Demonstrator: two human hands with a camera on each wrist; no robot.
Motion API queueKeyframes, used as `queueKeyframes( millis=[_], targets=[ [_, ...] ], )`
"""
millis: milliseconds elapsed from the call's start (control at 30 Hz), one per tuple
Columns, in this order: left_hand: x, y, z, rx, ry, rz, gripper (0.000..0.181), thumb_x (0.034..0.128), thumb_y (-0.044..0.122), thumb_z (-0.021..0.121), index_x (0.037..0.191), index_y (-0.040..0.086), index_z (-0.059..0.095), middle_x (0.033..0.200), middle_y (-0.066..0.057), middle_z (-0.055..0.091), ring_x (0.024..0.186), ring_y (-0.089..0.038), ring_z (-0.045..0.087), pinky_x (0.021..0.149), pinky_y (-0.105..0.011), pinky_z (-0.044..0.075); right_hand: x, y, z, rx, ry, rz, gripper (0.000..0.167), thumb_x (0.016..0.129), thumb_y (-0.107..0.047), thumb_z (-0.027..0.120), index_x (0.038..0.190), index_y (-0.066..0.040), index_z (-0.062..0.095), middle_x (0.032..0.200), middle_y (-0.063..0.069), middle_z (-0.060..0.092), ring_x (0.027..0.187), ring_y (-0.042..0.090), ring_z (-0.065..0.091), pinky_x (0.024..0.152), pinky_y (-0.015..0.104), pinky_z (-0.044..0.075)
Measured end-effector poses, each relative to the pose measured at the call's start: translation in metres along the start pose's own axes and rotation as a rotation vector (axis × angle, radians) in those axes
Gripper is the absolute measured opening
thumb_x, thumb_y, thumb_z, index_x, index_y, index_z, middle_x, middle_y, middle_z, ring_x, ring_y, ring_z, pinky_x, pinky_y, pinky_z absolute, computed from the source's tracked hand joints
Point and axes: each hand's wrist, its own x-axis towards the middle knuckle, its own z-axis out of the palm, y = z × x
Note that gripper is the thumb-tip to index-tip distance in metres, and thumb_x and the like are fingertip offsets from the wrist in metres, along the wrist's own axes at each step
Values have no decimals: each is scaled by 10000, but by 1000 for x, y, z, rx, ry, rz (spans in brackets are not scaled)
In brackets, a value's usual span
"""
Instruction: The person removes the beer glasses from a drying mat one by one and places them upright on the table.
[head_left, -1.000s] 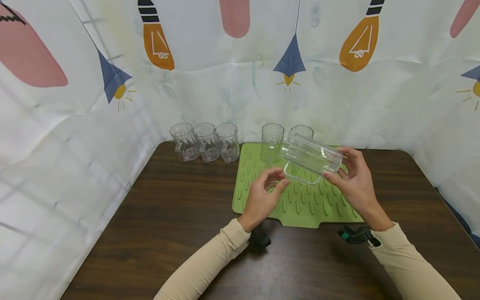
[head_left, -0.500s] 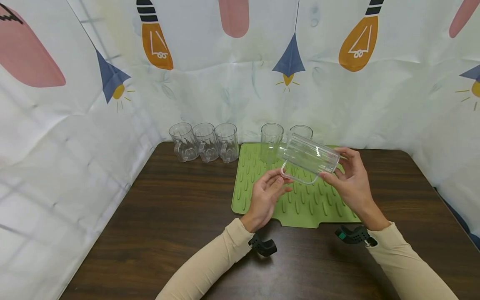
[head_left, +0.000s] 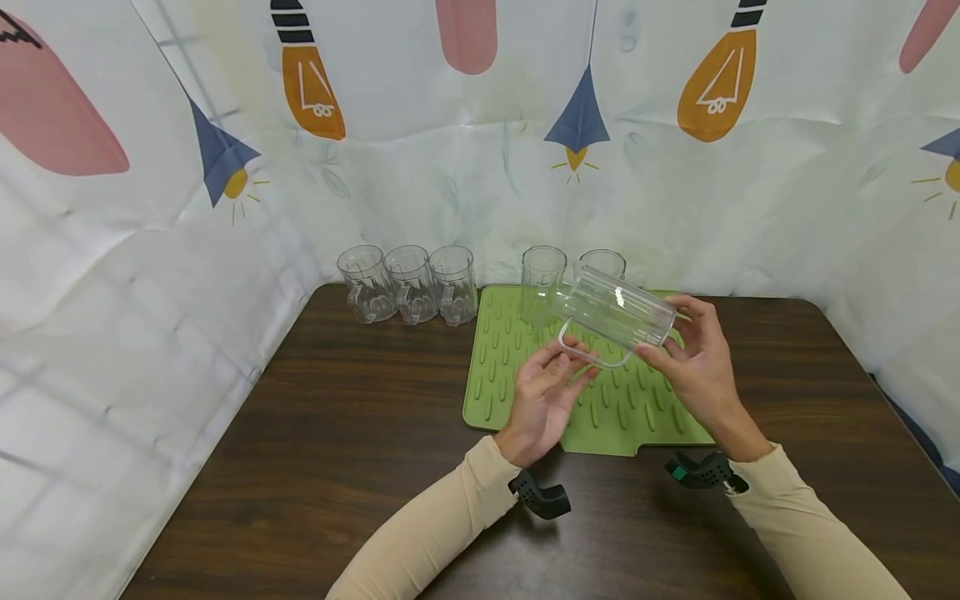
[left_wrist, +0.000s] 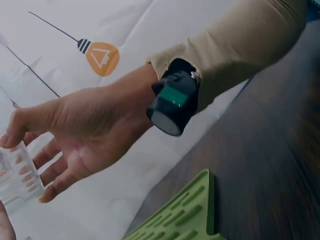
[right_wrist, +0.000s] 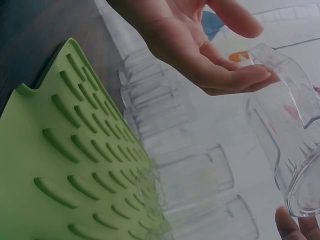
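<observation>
A clear mug lies tilted in the air above a green ridged mat. My right hand grips it by its right end, thumb on the near side. The mug's handle points down toward me. My left hand is at the handle's left part, palm turned up, fingers extended and touching or just behind it. In the right wrist view the left hand has its thumb apart from the handle, with its fingertips by the handle's end. Fingertips of the right hand show under the mug.
Two more clear mugs, a left one and a partly hidden right one, stand at the mat's back. Three clear mugs stand in a row left of the mat. A printed curtain hangs behind the dark wooden table.
My left hand has moved right and turned palm up, its fingers spreading along the handle. The right hand has shifted slightly left with the mug.
</observation>
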Motion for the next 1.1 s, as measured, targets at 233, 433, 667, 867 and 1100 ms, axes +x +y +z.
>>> queueKeyframes(
  millis=[233, 433, 667, 867, 1100],
  targets=[
    [4, -4, 6, -97, 31, 8, 178, 1082, 53, 456, 1163, 143, 587, 1110, 66, 690, 1109, -83, 682, 1163, -311, 513, 0, 0, 3, 14, 11, 9, 639, 876, 191, 671, 1420, -21, 411, 1401, -35, 457, 1274, 87, 538, 981, 108, 555],
    [9, -6, 10, -147, 76, 14, 253, 1089, 31, 410, 1080, 185, 611, 1051, 88, 696, 1061, -78, 683, 1186, -329, 495, 1, -1, 6, 18, 29, 24, 635, 879, 193, 662, 1424, -12, 409, 1392, -45, 459, 1274, 105, 534, 967, 108, 557],
    [11, -7, 17, -201, 107, 25, 312, 1090, 31, 391, 1007, 189, 647, 987, 83, 692, 992, -84, 683, 1096, -260, 546, 2, -1, 7, 32, 42, 22, 637, 879, 190, 660, 1419, -54, 428, 1399, -21, 454, 1271, 121, 534, 951, 113, 567],
    [12, -6, 22, -223, 149, 47, 309, 1082, 20, 403, 982, 177, 650, 969, 73, 675, 965, -85, 686, 1032, -233, 575, 4, -3, 8, 23, 30, 12, 628, 892, 167, 663, 1435, -38, 425, 1405, -30, 465, 1251, 109, 547, 966, 118, 563],
    [12, -2, 26, -252, 149, 64, 262, 1076, 31, 421, 1000, 160, 636, 974, 67, 682, 967, -72, 692, 1028, -227, 580, 5, -9, 7, 4, -19, 27, 632, 946, 116, 625, 1487, -151, 438, 1458, -17, 443, 1291, 86, 532, 926, 100, 566]
  ],
)
